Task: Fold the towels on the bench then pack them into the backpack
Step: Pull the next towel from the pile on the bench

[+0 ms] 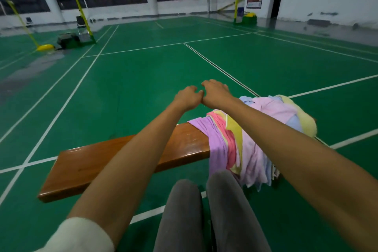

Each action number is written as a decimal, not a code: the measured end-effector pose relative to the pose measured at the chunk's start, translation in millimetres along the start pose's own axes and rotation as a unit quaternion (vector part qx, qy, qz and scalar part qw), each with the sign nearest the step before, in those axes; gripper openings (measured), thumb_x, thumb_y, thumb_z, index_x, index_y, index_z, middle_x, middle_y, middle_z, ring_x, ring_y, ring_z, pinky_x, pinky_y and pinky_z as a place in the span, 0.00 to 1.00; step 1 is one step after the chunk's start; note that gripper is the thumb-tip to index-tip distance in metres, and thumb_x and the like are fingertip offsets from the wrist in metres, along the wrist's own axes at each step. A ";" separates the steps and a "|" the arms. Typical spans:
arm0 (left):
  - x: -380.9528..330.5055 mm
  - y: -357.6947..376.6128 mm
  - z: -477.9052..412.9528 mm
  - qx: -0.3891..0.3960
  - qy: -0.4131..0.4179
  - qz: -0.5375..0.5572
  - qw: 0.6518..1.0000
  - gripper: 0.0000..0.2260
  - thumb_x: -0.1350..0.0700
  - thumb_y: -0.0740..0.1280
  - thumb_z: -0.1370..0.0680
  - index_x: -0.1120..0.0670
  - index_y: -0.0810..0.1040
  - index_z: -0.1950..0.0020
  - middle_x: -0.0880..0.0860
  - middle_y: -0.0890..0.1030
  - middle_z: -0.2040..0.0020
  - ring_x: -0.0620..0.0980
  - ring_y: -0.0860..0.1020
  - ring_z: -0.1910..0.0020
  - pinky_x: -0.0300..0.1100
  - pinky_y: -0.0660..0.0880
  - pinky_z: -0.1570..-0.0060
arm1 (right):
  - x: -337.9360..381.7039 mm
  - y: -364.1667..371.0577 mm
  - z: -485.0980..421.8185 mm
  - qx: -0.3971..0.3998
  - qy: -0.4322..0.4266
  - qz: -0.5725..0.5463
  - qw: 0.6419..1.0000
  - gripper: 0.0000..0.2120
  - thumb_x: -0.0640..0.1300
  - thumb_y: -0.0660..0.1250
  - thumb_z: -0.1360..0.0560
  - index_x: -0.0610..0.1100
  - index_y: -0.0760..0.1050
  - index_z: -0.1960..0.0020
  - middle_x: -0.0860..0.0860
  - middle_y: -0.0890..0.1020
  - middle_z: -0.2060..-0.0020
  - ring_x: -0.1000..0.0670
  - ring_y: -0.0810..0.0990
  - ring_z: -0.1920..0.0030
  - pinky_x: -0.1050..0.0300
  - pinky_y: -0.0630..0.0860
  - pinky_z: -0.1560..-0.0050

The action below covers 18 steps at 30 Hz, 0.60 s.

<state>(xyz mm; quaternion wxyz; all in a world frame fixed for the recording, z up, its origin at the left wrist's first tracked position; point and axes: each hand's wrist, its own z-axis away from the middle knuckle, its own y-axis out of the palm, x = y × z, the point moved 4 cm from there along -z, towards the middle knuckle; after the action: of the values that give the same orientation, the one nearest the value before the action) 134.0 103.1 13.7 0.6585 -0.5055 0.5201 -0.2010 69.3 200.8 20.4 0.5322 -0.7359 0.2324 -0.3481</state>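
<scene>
While both arms stretch forward, hands: the left hand (189, 96) and the right hand (214, 93) meet side by side beyond the bench's far edge, fingers loosely curled downward, holding nothing.

Hand state: both look relaxed and empty, touching at the thumbs; this reads as a start pose, not a grasp.

Landmark: the wooden bench (122, 155) runs across the view under the forearms, its left part bare and glossy.

Towels: a mixed heap of towels (253, 129), purple, pink, yellow, pale blue, lies on the bench's right part and spills over its near edge, unfolded, probably dumped there for sorting.

Backpack: not identifiable in view; a dark bag-like shape far beyond the bench to the left is too unclear to call.

Person: grey-trousered knees (204, 210) sit just in front of the bench, close enough to use the bare wood as a folding surface.

Surroundings: green court floor (143, 71) with white lines spreads behind the bench.

Progress: my judgement, nothing folded yet.
</scene>
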 end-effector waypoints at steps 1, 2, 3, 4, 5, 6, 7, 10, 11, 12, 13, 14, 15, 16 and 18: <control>-3.4 -4.5 4.9 -0.010 0.008 0.007 1.000 0.24 0.46 0.59 0.16 0.58 0.70 0.25 0.60 0.72 0.26 0.60 0.70 0.27 0.48 0.67 0.30 | 0.3 -6.4 3.0 -0.006 -0.001 0.003 1.000 0.25 0.49 0.64 0.24 0.43 0.69 0.28 0.42 0.74 0.32 0.39 0.72 0.31 0.42 0.67 0.30; -6.3 -8.6 8.8 -0.021 0.016 0.015 1.000 0.24 0.46 0.59 0.17 0.58 0.70 0.25 0.59 0.72 0.26 0.60 0.70 0.27 0.48 0.67 0.29 | 0.0 -12.3 5.0 -0.010 -0.001 0.004 1.000 0.25 0.49 0.65 0.24 0.43 0.69 0.28 0.42 0.74 0.32 0.39 0.73 0.31 0.43 0.68 0.30; -8.1 -12.0 11.2 -0.029 0.024 0.021 0.999 0.24 0.46 0.59 0.17 0.58 0.70 0.24 0.59 0.71 0.25 0.59 0.69 0.26 0.48 0.66 0.28 | 0.1 -17.2 6.1 -0.014 -0.002 0.004 1.000 0.25 0.48 0.65 0.24 0.43 0.69 0.28 0.42 0.74 0.32 0.39 0.73 0.32 0.43 0.69 0.31; -9.1 -15.0 13.6 -0.036 0.031 0.025 0.999 0.24 0.46 0.60 0.17 0.58 0.69 0.24 0.58 0.71 0.25 0.59 0.69 0.26 0.47 0.66 0.28 | 0.4 -20.8 6.7 -0.017 -0.001 0.005 1.000 0.25 0.48 0.66 0.24 0.43 0.69 0.29 0.42 0.74 0.32 0.39 0.73 0.32 0.43 0.70 0.31; -9.6 -16.6 14.3 -0.042 0.037 0.029 0.998 0.25 0.46 0.60 0.17 0.58 0.69 0.24 0.58 0.71 0.25 0.58 0.69 0.26 0.47 0.65 0.28 | 0.7 -22.4 6.7 -0.018 0.001 0.006 1.000 0.26 0.48 0.66 0.24 0.43 0.69 0.29 0.42 0.74 0.32 0.39 0.73 0.32 0.43 0.70 0.32; -10.0 -16.5 14.5 -0.045 0.043 0.035 0.997 0.24 0.46 0.60 0.17 0.58 0.70 0.24 0.58 0.71 0.25 0.58 0.69 0.26 0.47 0.65 0.28 | 0.9 -21.9 6.8 -0.016 0.003 0.008 1.000 0.26 0.48 0.66 0.25 0.43 0.69 0.29 0.42 0.74 0.32 0.39 0.74 0.32 0.43 0.70 0.32; -8.6 -13.9 13.5 -0.044 0.045 0.042 0.997 0.24 0.47 0.60 0.17 0.58 0.70 0.24 0.57 0.71 0.25 0.58 0.69 0.26 0.47 0.65 0.28 | 1.0 -18.2 5.9 -0.012 0.003 0.008 1.000 0.26 0.48 0.67 0.25 0.44 0.70 0.29 0.42 0.75 0.33 0.40 0.74 0.32 0.43 0.71 0.32; 1.7 8.1 3.7 -0.032 0.041 0.059 0.997 0.23 0.48 0.60 0.17 0.58 0.72 0.26 0.57 0.73 0.27 0.57 0.71 0.27 0.46 0.66 0.30 | -7.3 4.8 0.8 0.013 0.012 -0.009 1.000 0.24 0.47 0.67 0.25 0.44 0.71 0.30 0.42 0.76 0.34 0.40 0.75 0.34 0.43 0.73 0.34; 6.1 19.5 -0.9 -0.024 0.037 0.067 0.997 0.22 0.48 0.60 0.17 0.58 0.74 0.27 0.58 0.74 0.28 0.58 0.72 0.28 0.46 0.67 0.31 | -12.3 15.7 -2.8 0.023 0.017 -0.020 0.999 0.24 0.47 0.67 0.25 0.44 0.72 0.31 0.42 0.76 0.34 0.40 0.75 0.34 0.43 0.73 0.35; 9.6 30.8 -5.7 -0.013 0.033 0.070 0.997 0.20 0.49 0.60 0.17 0.58 0.75 0.29 0.58 0.76 0.29 0.58 0.73 0.30 0.46 0.68 0.33 | -18.0 26.2 -7.0 0.031 0.023 -0.025 0.999 0.23 0.47 0.66 0.25 0.43 0.72 0.31 0.42 0.76 0.35 0.39 0.76 0.35 0.43 0.74 0.36; 12.9 41.7 -12.3 0.001 0.027 0.071 0.997 0.19 0.49 0.60 0.17 0.58 0.77 0.31 0.59 0.78 0.31 0.59 0.74 0.32 0.46 0.69 0.35 | -24.2 35.7 -12.0 0.035 0.028 -0.027 0.999 0.22 0.47 0.66 0.25 0.43 0.73 0.32 0.42 0.77 0.35 0.39 0.76 0.35 0.43 0.75 0.36; 17.7 53.1 -18.6 0.014 0.019 0.072 0.997 0.17 0.50 0.60 0.17 0.57 0.78 0.33 0.59 0.79 0.33 0.60 0.75 0.33 0.47 0.70 0.36 | -30.5 45.9 -16.0 0.041 0.031 -0.030 0.998 0.23 0.47 0.67 0.26 0.42 0.73 0.33 0.41 0.77 0.35 0.39 0.76 0.36 0.43 0.75 0.37; 24.1 64.3 -23.6 0.027 0.008 0.075 0.997 0.17 0.50 0.60 0.17 0.57 0.79 0.35 0.59 0.79 0.34 0.60 0.76 0.34 0.47 0.71 0.37 | -36.1 57.8 -19.1 0.050 0.034 -0.034 0.998 0.23 0.48 0.67 0.26 0.41 0.74 0.34 0.41 0.77 0.36 0.39 0.77 0.36 0.43 0.76 0.38; 29.9 74.2 -27.2 0.037 -0.003 0.078 0.996 0.17 0.50 0.61 0.18 0.57 0.79 0.34 0.59 0.79 0.34 0.60 0.76 0.34 0.47 0.71 0.37 | -40.8 68.5 -21.5 0.059 0.035 -0.036 0.997 0.22 0.48 0.67 0.27 0.40 0.74 0.35 0.40 0.78 0.37 0.38 0.77 0.37 0.44 0.77 0.39; 40.8 93.5 -34.9 0.061 -0.019 0.085 0.994 0.19 0.48 0.62 0.18 0.56 0.78 0.33 0.58 0.79 0.33 0.59 0.76 0.34 0.46 0.71 0.37 | -50.6 92.7 -26.2 0.087 0.043 -0.042 0.994 0.18 0.48 0.67 0.26 0.39 0.76 0.41 0.40 0.80 0.43 0.38 0.79 0.42 0.48 0.78 0.46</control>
<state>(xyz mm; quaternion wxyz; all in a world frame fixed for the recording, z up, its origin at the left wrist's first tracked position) 94.0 93.1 -85.9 0.7122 -0.4227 0.5353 -0.1661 19.2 190.5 -75.6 0.5689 -0.6798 0.1930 -0.4206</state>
